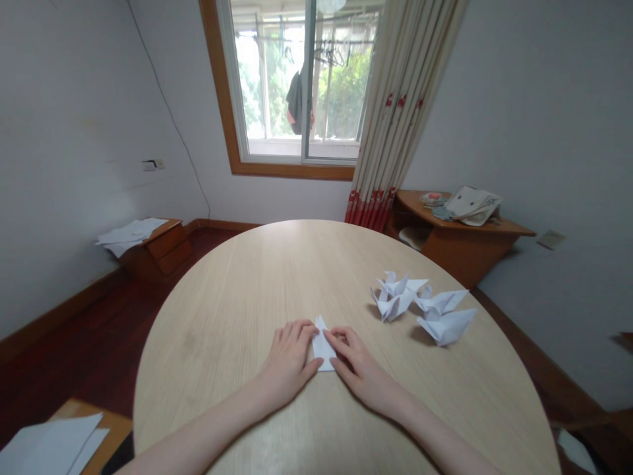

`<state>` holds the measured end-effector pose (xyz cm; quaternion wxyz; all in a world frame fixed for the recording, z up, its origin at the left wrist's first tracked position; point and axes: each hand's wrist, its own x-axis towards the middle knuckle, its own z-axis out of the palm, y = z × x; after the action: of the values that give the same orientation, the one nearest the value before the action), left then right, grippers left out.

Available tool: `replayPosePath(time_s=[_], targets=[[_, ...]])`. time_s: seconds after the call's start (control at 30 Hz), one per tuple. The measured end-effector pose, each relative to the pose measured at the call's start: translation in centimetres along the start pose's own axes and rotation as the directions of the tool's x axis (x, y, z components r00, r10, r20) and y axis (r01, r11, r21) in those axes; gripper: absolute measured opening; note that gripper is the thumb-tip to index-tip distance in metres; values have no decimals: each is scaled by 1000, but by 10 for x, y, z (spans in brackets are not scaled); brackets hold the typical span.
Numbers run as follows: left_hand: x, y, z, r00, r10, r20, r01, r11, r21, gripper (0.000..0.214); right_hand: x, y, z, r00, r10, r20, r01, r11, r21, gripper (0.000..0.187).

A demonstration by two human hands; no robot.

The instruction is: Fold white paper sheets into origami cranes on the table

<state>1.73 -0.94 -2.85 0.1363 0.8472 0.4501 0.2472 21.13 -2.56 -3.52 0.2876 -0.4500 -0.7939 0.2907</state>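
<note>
A small piece of folded white paper (324,353) lies flat on the round table near its front half, narrowing to split points at the far end. My left hand (291,356) grips its left edge, with the thumb on the lower part and the fingertips on the upper part. From the other side my right hand (357,363) pinches the right edge, its thumb low and its index finger near the top. To the right stand several white origami birds (445,323) in a loose cluster, apart from both hands.
The light wood round table (217,290) has a curved edge. White sheets (59,442) lie at the lower left. A small cabinet (165,247) with papers stands left, and a corner desk (469,244) with a cloth bag (472,204) stands right. A curtain (395,112) hangs by the window.
</note>
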Motion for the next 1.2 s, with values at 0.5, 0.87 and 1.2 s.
replayPosePath(time_s=[0.5,0.87,1.2], targets=[[-4,-6,-2,981,79,178,-112,977,180,51,-1,4,2,994,8,105,41,887,-461,49],[2,-19,-3,945,293,147,-326,887,326,57,0,0,-4,995,49,93,-9,920,-392,46],[6,-22,-1,937,341,78,-345,865,364,46,0,-6,-5,984,120,-130,-155,936,-315,13]])
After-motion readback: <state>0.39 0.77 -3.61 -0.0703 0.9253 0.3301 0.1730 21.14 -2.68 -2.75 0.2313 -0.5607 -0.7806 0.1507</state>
